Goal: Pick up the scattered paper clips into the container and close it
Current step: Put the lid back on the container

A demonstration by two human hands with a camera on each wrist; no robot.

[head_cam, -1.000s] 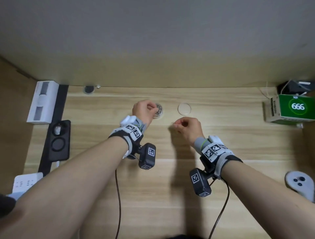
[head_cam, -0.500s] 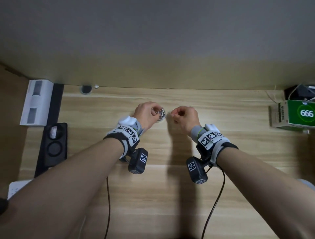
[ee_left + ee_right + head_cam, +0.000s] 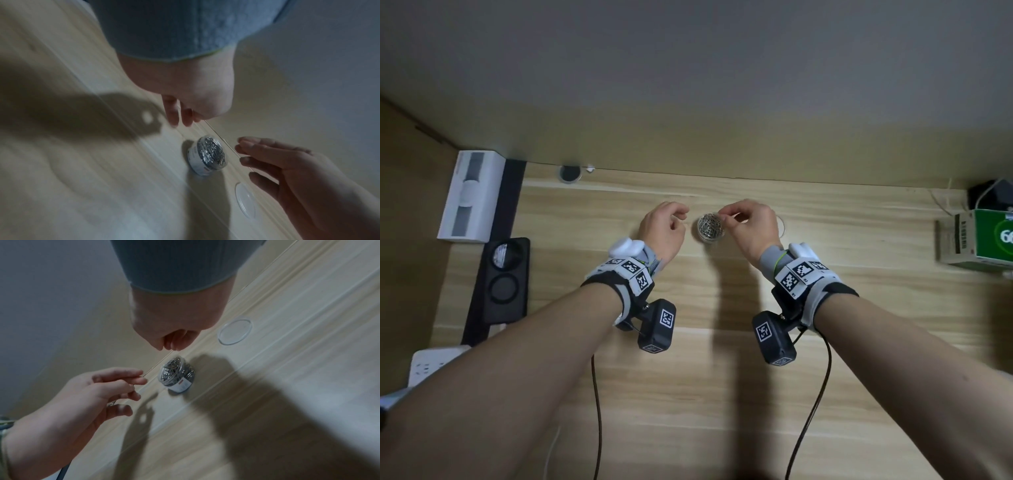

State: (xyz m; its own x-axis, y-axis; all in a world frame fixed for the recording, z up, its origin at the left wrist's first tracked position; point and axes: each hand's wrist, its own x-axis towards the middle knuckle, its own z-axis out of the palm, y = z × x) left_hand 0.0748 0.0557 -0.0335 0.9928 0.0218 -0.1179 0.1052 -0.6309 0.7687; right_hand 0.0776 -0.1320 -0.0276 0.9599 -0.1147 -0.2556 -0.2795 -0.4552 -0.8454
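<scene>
A small round clear container (image 3: pixel 710 229) full of silver paper clips stands open on the wooden desk (image 3: pixel 688 377). It also shows in the left wrist view as the container (image 3: pixel 207 154) and in the right wrist view as the container (image 3: pixel 176 374). My right hand (image 3: pixel 722 216) hovers at its right rim, thumb and forefinger pinched on a paper clip that barely shows. My left hand (image 3: pixel 681 219) hangs just left of it, fingers loosely curled and apart from it. The clear lid (image 3: pixel 783 226) lies flat to the right, half hidden behind my right hand, and is plain as the lid (image 3: pixel 235 331).
A white box (image 3: pixel 472 202) and a black tray (image 3: pixel 503 281) line the left edge, with a power strip (image 3: pixel 424 368) nearer me. A green carton (image 3: pixel 983 236) sits at the far right. A cable hole (image 3: pixel 569 173) is by the wall. Wrist cables trail toward me.
My left hand has let go of the container and drawn off to the left. My right hand has come over the container's right rim, still pinched.
</scene>
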